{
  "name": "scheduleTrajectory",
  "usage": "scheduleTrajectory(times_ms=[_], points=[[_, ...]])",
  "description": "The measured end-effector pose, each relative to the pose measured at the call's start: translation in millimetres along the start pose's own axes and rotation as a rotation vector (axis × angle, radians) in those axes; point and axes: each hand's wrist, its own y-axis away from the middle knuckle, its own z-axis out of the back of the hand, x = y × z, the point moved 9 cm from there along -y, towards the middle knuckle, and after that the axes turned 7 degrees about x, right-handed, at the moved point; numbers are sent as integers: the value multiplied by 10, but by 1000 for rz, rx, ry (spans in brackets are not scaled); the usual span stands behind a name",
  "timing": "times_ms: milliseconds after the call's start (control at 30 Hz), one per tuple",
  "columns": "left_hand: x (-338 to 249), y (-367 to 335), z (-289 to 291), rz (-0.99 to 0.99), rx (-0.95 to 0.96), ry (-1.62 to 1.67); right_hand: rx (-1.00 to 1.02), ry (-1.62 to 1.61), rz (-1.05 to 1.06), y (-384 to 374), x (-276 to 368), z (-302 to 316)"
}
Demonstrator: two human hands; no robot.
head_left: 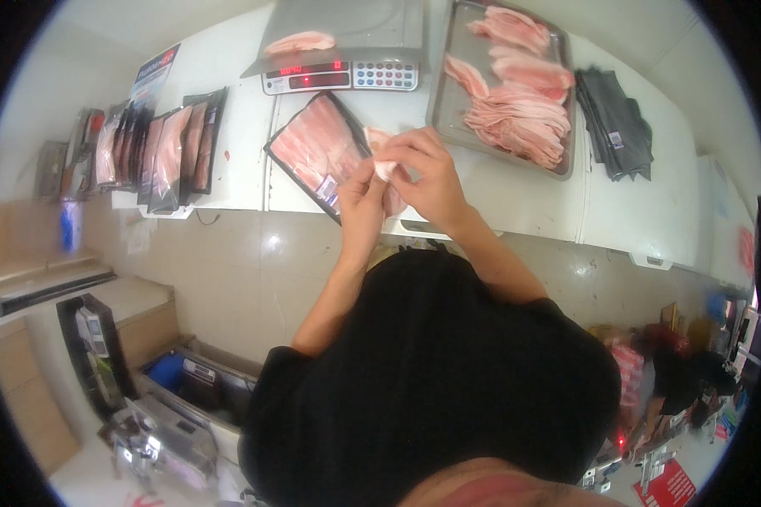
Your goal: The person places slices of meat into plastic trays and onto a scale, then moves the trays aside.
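Black short-sleeved shirt (431, 363), nearest the camera, across the lower middle of the view; both bare forearms extended from it toward the front edge of a white counter (524, 203). Left hand (362, 194) with fingers curled and thumb drawn in, nearly closed on a thin raw pork slice (386, 169); right hand (424, 173) close beside it, thumb and fingertips pinched together on the same slice. Slice between the two hands, above the counter's front edge, with pink meat visible both beyond and below the fingers; exact finger contact partly hidden.

Just left of the hands, black-edged pack of sliced pork (313, 139), set obliquely, its right side partly behind the left hand and its lowest corner at the counter's front edge. Beyond it, electronic scale (385, 76) with red-lit display and keypad, one pork slice (300, 42) on its platform. Right of the scale, metal tray (457, 106) with loose pork slices (516, 114) heaped toward its right rim. White counter exposed between tray and front edge. Just beside the tray's right rim, stack of flat black pouches (615, 127). Well apart at left, row of filled meat packs (169, 152), lower ends reaching the front edge. Beneath the counter's edge, tiled floor (287, 262) on both sides of the body.
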Motion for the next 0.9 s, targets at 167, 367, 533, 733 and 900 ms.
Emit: scheduleTrajectory(times_ms=[167,367,533,733,900], points=[[183,23,269,150,-44,477,191,-293,-243,-9,-173,-341],[334,-17,835,171,-120,528,408,-387,-74,-243,139,-731],[-101,-240,1422,-108,-173,661,-9,-534,-96,-822,160,-198],[-606,-236,1362,-62,-133,445,-136,-381,-218,-2090,-1024,286],[-565,-154,1068,-7,-26,236,10,318,-125,-1894,-1684,117]])
